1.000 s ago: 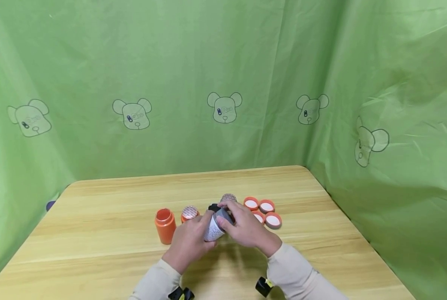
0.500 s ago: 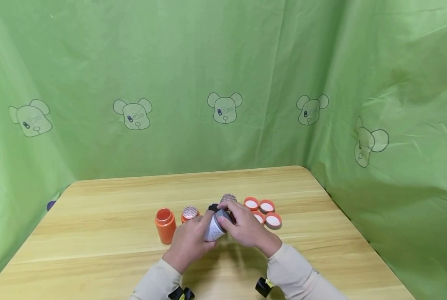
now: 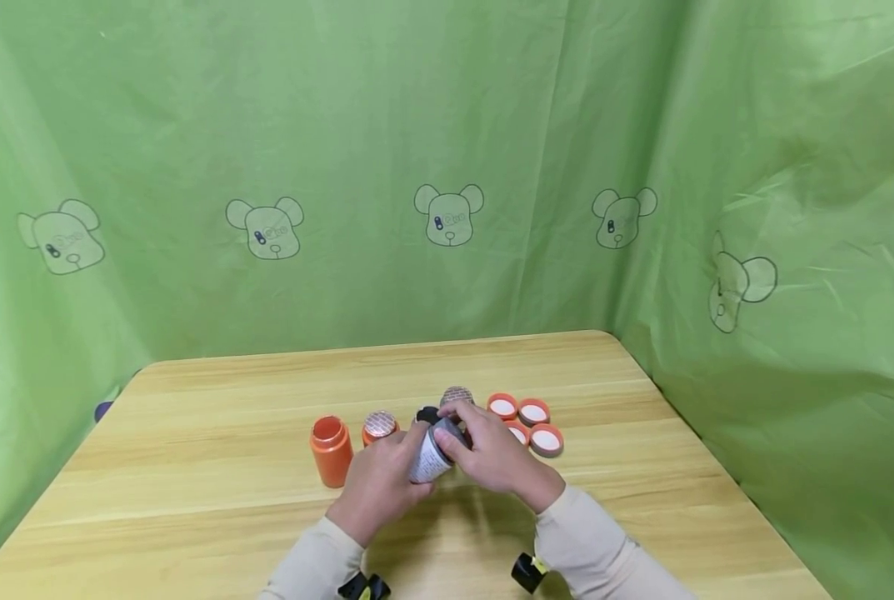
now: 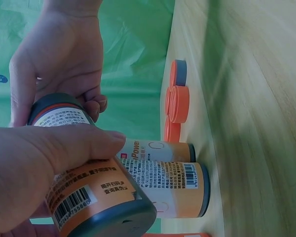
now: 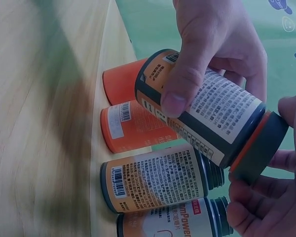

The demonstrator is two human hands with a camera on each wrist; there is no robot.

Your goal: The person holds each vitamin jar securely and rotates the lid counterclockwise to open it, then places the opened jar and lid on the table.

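Observation:
Above the table, my left hand (image 3: pixel 382 479) grips a tilted pill bottle (image 3: pixel 430 462) round its body. The bottle has an orange and white printed label (image 5: pixel 222 106) and a dark base, which shows in the left wrist view. My right hand (image 3: pixel 491 454) holds its dark grey cap (image 5: pixel 262 148) between thumb and fingers. An orange-red ring shows at the cap's lower edge, and the cap sits over the bottle's mouth. Behind the hands stand a bottle with a dark open mouth (image 3: pixel 427 414) and one with a foil-like top (image 3: pixel 457 395), both partly hidden.
At left, an open orange bottle (image 3: pixel 332 460) stands beside another orange bottle with a foil-like top (image 3: pixel 380 425). Several loose caps (image 3: pixel 546 442) with white liners lie upside down right of the hands. Green curtains (image 3: pixel 357 283) surround the wooden table (image 3: pixel 214 467).
Both hands and the bottle keep nearly the same place. The right thumb has shifted slightly on the cap.

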